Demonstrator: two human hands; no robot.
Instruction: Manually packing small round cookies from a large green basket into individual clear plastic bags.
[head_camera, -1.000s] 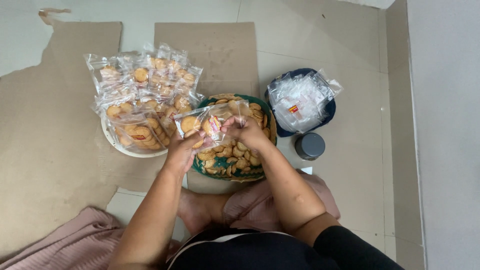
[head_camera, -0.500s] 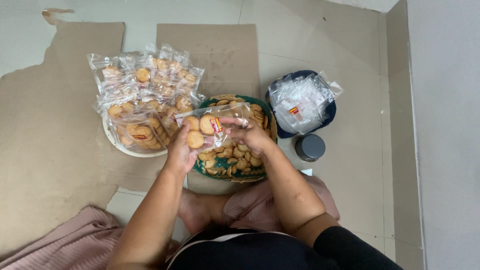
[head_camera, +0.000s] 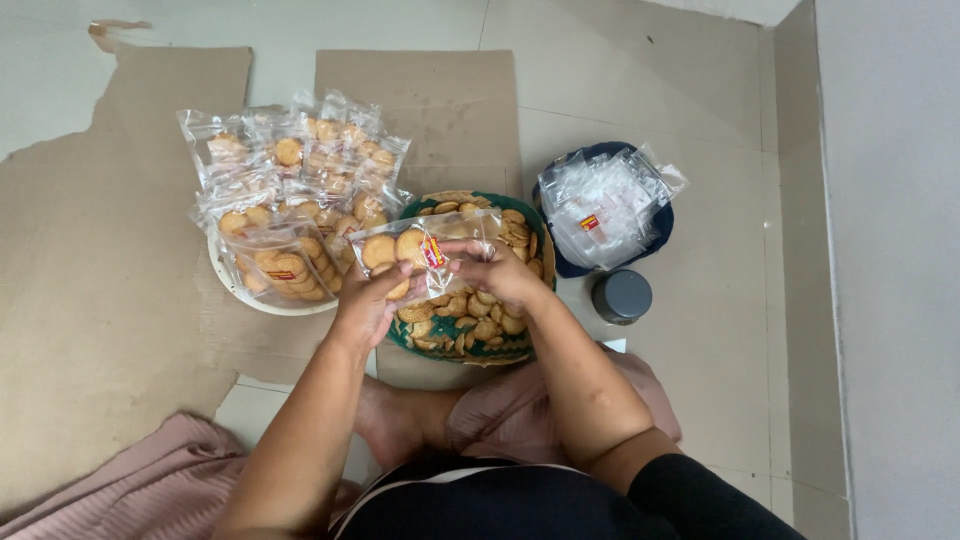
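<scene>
Fingers (head_camera: 470, 262) of both hands pinch, seemingly, the cookie bag (head_camera: 420, 250).

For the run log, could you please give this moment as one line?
left hand: holds clear cookie bag | right hand: grips bag's open end | below: green bowl of cookies | left: plate of filled bags

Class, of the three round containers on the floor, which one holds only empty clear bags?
The dark blue bowl at the right; the green basket holds loose biscuits, the white plate filled packets.
</scene>
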